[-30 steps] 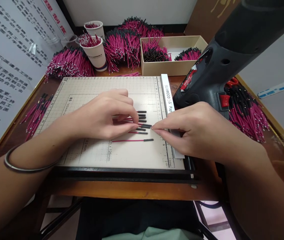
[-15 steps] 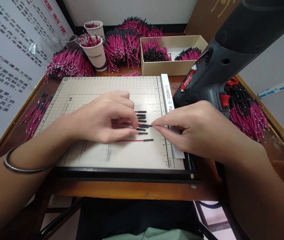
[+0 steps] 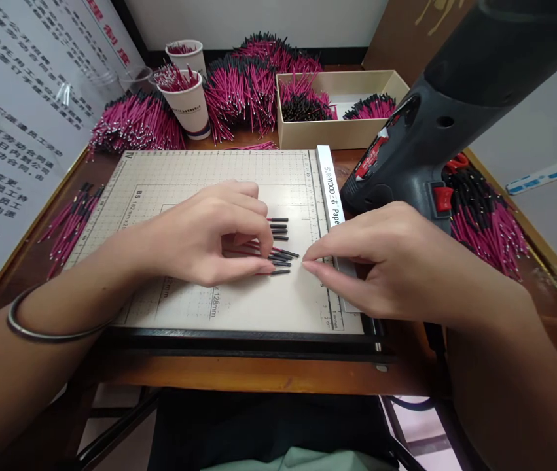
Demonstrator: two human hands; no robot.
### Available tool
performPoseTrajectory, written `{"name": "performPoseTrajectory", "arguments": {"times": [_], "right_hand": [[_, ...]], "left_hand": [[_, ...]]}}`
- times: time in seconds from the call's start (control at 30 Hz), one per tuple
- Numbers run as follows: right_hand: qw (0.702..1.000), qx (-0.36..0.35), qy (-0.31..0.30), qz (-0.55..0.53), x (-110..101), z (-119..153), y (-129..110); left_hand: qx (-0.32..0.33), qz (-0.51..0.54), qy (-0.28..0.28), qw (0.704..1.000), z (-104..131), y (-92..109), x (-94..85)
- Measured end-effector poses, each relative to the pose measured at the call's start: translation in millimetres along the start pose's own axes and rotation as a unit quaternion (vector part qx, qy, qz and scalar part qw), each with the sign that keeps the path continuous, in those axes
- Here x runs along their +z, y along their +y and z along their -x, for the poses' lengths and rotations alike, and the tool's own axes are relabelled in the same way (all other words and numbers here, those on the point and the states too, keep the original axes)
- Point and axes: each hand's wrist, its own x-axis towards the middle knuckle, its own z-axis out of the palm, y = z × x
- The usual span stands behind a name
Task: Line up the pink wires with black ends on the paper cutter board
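Observation:
My left hand (image 3: pixel 224 232) is curled palm-down over several thin pink wires (image 3: pixel 243 248), thumb and forefinger closed around part of the group. Black sleeved ends (image 3: pixel 281 228) poke out to the right of its fingers, some parallel, some slanting and overlapping. How many wires the fingers grip is hidden. My right hand (image 3: pixel 371 261) is just right of the black ends, thumb and forefinger tips close together but slightly apart, no wire visible between them. Both hands are above the cream gridded board of a paper trimmer (image 3: pixel 239 307).
Large heaps of pink wires (image 3: pixel 239 98) lie behind the board, beside paper cups (image 3: pixel 187 108) of wires and an open box (image 3: pixel 327 134). A dark heat gun-like tool (image 3: pixel 420 144) leans at right, near another wire bundle (image 3: pixel 489 229). More wires (image 3: pixel 74 226) lie at left.
The separate wire nearest me has moved up into the group by my left thumb. My right fingertips have come off a black end and shifted slightly right and toward me.

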Motion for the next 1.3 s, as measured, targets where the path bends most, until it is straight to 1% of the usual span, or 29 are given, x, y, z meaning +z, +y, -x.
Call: {"name": "performPoseTrajectory", "arguments": {"times": [0.1,0.17,0.23,0.33,0.4,0.5,0.6,0.7,0.77,0.83,0.97,1.03,1.1,1.13,1.2,1.23,1.27,1.3], "right_hand": [[1.0,0.008,-0.002,0.019,-1.1,0.1,2.0],[0.999,0.016,-0.017,0.035,-0.1,-0.9,2.3],[0.998,0.023,-0.017,0.051,1.4,-1.8,2.5],[0.995,0.044,0.031,0.08,2.2,-1.7,3.5],[0.991,0.064,0.073,0.093,1.6,-0.8,4.4],[0.984,0.095,0.123,0.09,0.1,0.5,4.8],[0.978,0.122,0.148,0.081,-1.1,0.9,3.5],[0.975,0.128,0.166,0.077,-2.6,0.8,1.1],[0.974,0.127,0.173,0.071,-3.4,0.6,-0.6],[0.975,0.132,0.168,0.064,-3.2,-0.2,-1.4],[0.977,0.145,0.147,0.056,1.4,-4.1,2.9],[0.978,0.145,0.147,0.045,4.2,-6.7,5.3],[0.978,0.135,0.16,0.008,4.3,-7.9,2.2],[0.977,0.124,0.168,-0.036,2.9,-7.2,-2.5],[0.967,0.085,0.171,-0.17,-2.9,-1.5,-18.5],[0.953,0.058,0.149,-0.258,-6.6,3.6,-28.4],[0.943,0.025,0.109,-0.313,-10.1,10.0,-38.2],[0.957,0.01,0.069,-0.283,-13.1,17.1,-46.9]], "left_hand": [[0.002,-0.02,0.014,1.0,0.8,-0.9,0.2],[-0.007,-0.035,0.021,0.999,1.6,-3.7,0.2],[-0.021,-0.054,0.025,0.998,2.1,-7.6,-1.1],[-0.037,-0.082,0.026,0.996,2.3,-9.7,-6.9],[-0.061,-0.095,0.006,0.994,3.8,-4.3,-12.1],[-0.108,-0.118,-0.054,0.986,11.3,13.4,-15.0],[-0.118,-0.152,-0.099,0.976,24.3,30.7,-7.0],[-0.154,-0.182,-0.115,0.964,35.8,38.4,6.7],[-0.192,-0.192,-0.111,0.956,39.1,38.7,13.0],[-0.218,-0.196,-0.09,0.952,37.9,37.2,14.6],[-0.233,-0.189,-0.034,0.953,25.5,31.3,8.1],[-0.234,-0.188,-0.001,0.954,18.1,27.1,4.4],[-0.232,-0.191,0.031,0.953,12.4,22.0,2.2],[-0.229,-0.191,0.04,0.954,10.4,19.1,1.8],[-0.218,-0.178,0.041,0.959,8.0,12.7,1.7],[-0.212,-0.167,0.039,0.962,7.3,9.4,1.7],[-0.205,-0.154,0.04,0.966,6.7,6.3,1.5],[-0.199,-0.138,0.039,0.969,6.0,3.4,0.8]]}}
